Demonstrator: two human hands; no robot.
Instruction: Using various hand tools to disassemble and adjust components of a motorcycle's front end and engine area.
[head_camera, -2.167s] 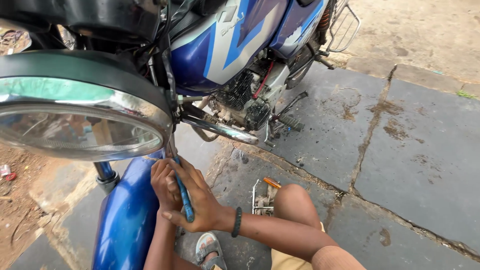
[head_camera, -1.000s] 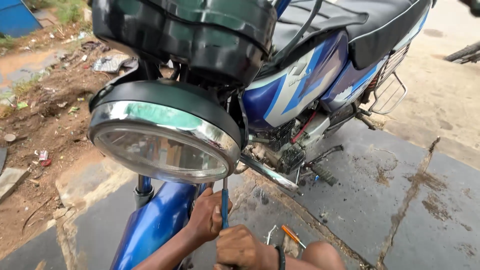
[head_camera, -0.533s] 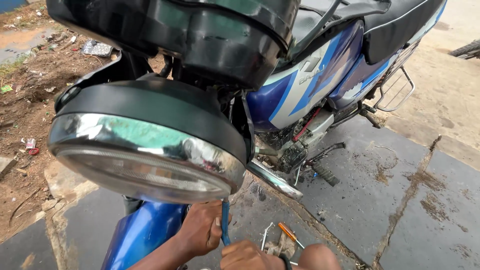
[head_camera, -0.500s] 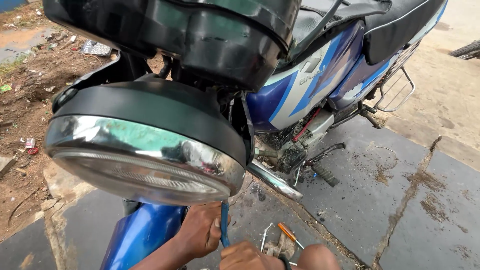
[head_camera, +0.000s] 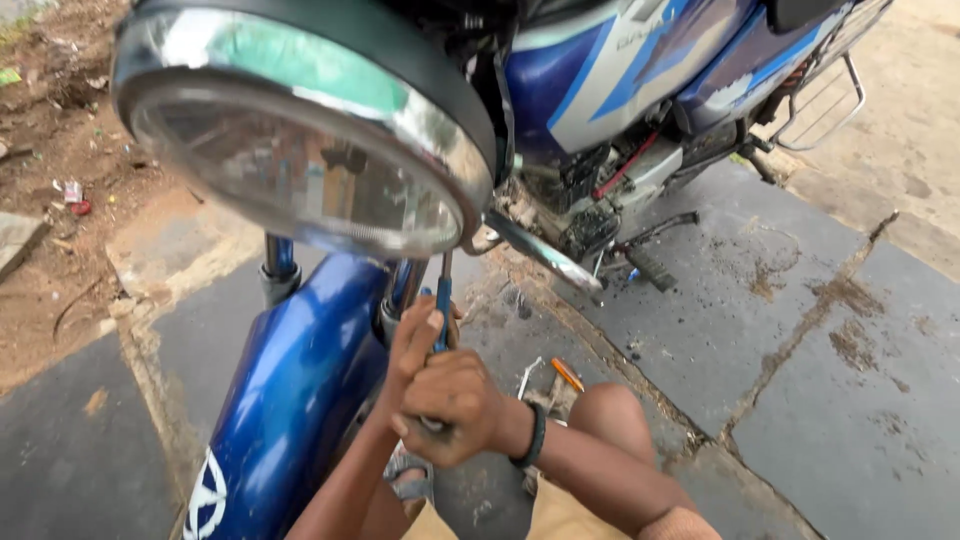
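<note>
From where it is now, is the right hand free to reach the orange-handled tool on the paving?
Probably not at once. The right hand is closed around the blue-handled screwdriver under the headlight. The orange-handled tool lies close beside the knee with nothing covering it, but the grip must let go first.

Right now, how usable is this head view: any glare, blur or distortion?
Head view: soft daylight, no hard shadows. The headlight glass mirrors the surroundings and its chrome rim glares. It looms large, bulged by the wide lens. The hands on the blue-handled screwdriver are slightly soft; the stone paving is sharper.
</note>
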